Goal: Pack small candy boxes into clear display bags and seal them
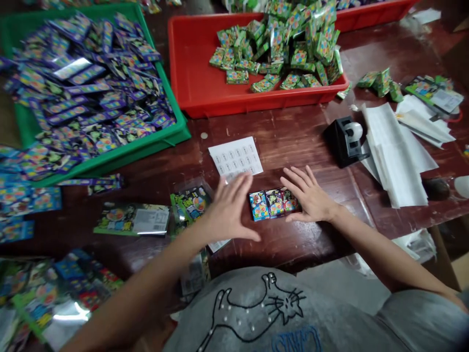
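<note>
Palms flat and open, my left hand (229, 210) and right hand (308, 195) flank three glossy rectangular packets (273, 203) on scuffed wood.

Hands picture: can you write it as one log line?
left hand: open, flat beside small packs | right hand: open, touching small packs | packs: row on table | sticker sheet: behind

Grey shirt (256, 313) with a black outlined cat drawing.

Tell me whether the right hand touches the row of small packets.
Touching: the head view shows the right hand resting against the right end of the row of small packets.
</note>
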Demonstrator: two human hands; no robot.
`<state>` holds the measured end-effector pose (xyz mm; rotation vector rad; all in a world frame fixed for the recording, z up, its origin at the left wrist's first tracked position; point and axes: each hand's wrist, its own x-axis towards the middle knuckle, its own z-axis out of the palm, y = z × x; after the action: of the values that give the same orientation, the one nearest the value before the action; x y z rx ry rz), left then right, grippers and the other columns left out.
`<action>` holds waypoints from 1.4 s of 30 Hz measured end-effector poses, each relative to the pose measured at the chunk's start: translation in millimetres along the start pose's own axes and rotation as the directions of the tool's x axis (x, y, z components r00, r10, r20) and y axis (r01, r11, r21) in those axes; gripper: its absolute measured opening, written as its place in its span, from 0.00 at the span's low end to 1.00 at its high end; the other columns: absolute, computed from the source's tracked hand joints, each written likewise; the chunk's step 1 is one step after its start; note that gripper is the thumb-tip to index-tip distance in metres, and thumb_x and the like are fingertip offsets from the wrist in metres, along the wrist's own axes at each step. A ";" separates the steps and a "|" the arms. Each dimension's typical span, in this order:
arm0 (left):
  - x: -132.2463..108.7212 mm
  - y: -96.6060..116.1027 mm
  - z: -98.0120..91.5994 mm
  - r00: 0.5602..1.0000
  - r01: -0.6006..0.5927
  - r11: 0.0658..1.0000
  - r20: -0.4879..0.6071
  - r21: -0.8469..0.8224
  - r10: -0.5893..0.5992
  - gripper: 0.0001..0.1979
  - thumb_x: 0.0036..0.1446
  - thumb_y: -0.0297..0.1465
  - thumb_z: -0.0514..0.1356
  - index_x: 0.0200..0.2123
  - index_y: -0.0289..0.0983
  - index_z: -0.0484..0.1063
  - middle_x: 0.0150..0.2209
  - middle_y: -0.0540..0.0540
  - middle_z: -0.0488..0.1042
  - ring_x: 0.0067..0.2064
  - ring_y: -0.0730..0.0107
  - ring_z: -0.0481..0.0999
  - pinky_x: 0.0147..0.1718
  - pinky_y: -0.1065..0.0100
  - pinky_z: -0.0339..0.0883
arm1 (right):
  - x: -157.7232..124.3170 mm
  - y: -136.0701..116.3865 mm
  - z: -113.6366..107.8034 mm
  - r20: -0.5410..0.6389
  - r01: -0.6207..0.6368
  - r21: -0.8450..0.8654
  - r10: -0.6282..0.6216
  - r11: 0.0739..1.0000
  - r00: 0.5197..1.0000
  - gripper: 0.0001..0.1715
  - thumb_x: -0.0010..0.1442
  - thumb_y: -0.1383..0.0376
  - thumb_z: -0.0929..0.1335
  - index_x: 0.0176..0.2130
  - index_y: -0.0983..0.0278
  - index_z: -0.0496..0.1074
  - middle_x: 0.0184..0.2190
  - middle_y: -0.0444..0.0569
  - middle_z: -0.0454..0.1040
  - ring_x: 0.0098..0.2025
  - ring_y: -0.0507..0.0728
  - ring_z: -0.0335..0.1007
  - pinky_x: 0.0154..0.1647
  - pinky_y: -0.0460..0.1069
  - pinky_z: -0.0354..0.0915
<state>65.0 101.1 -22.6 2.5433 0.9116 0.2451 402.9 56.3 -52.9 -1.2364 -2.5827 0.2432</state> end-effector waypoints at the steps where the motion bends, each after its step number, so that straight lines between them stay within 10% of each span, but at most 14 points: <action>1: -21.7 -17.5 -21.5 0.999 0.005 0.997 0.038 0.075 -0.008 0.81 0.39 0.62 0.77 0.80 0.40 0.28 0.80 0.26 0.45 0.79 0.27 0.48 0.75 0.28 0.36 | 3.8 -4.6 -0.6 0.017 -0.006 -0.024 0.006 1.000 1.000 0.71 0.60 0.24 0.61 0.81 0.59 0.36 0.80 0.64 0.48 0.80 0.81 0.44 0.77 0.81 0.38; 7: -139.8 -118.7 -102.7 0.912 0.168 0.858 0.254 0.485 -0.322 0.51 0.56 0.33 0.68 0.78 0.36 0.49 0.78 0.31 0.54 0.79 0.35 0.52 0.72 0.27 0.40 | 22.1 -33.5 19.7 0.115 0.104 -0.097 -0.093 0.990 0.989 0.56 0.65 0.28 0.60 0.79 0.49 0.48 0.79 0.52 0.56 0.76 0.77 0.54 0.74 0.74 0.49; 12: -150.0 -100.5 -114.8 0.899 0.213 0.814 0.218 0.540 -0.380 0.40 0.63 0.32 0.60 0.75 0.28 0.54 0.69 0.27 0.70 0.71 0.46 0.67 0.73 0.34 0.40 | 31.4 -43.6 31.5 0.067 0.128 -0.136 -0.120 0.982 0.991 0.45 0.71 0.36 0.62 0.75 0.54 0.61 0.75 0.55 0.65 0.68 0.73 0.64 0.65 0.68 0.60; 18: -125.6 -15.0 -64.6 0.940 0.292 0.905 0.081 0.309 -0.331 0.49 0.58 0.44 0.69 0.75 0.33 0.55 0.65 0.29 0.69 0.63 0.39 0.72 0.62 0.46 0.67 | 37.6 -52.5 31.9 -0.075 0.107 -0.051 -0.110 0.993 0.991 0.39 0.71 0.41 0.67 0.70 0.57 0.70 0.68 0.58 0.74 0.60 0.73 0.69 0.58 0.67 0.63; 24: -108.7 25.7 10.0 0.935 0.342 0.937 -0.119 0.066 -0.333 0.45 0.60 0.39 0.69 0.75 0.37 0.53 0.66 0.32 0.68 0.66 0.40 0.69 0.66 0.44 0.65 | 24.6 -69.4 31.2 -0.142 -0.006 -0.016 0.004 1.000 0.990 0.41 0.70 0.42 0.68 0.73 0.55 0.65 0.71 0.56 0.71 0.61 0.73 0.67 0.58 0.68 0.61; 35: -89.6 27.6 21.5 0.989 0.144 0.990 0.042 -0.007 -0.143 0.45 0.57 0.36 0.72 0.73 0.37 0.58 0.64 0.33 0.69 0.64 0.42 0.70 0.66 0.44 0.66 | 2.2 -87.6 31.5 0.034 0.156 0.112 -0.160 0.981 0.986 0.51 0.70 0.35 0.63 0.75 0.64 0.60 0.75 0.61 0.64 0.70 0.72 0.64 0.67 0.70 0.59; 39: -86.7 27.8 25.1 0.985 0.163 0.985 0.055 0.054 -0.166 0.46 0.56 0.39 0.73 0.74 0.38 0.58 0.64 0.33 0.70 0.63 0.40 0.71 0.63 0.44 0.65 | -9.2 -68.3 12.7 0.051 0.066 0.131 -0.073 0.989 0.996 0.70 0.59 0.25 0.65 0.79 0.66 0.49 0.78 0.67 0.55 0.79 0.77 0.50 0.76 0.75 0.45; 42: -84.2 30.1 27.8 0.982 0.181 0.982 0.049 0.049 -0.184 0.47 0.57 0.40 0.72 0.74 0.40 0.57 0.65 0.34 0.70 0.64 0.39 0.70 0.63 0.44 0.63 | -17.3 -53.7 7.6 0.078 0.057 0.171 -0.071 0.984 0.994 0.64 0.62 0.30 0.68 0.79 0.64 0.50 0.73 0.63 0.66 0.76 0.75 0.56 0.79 0.77 0.33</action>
<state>25.5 17.2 -35.8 2.4729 1.1327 0.1015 371.3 9.1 -48.9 -1.1043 -2.6039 0.4990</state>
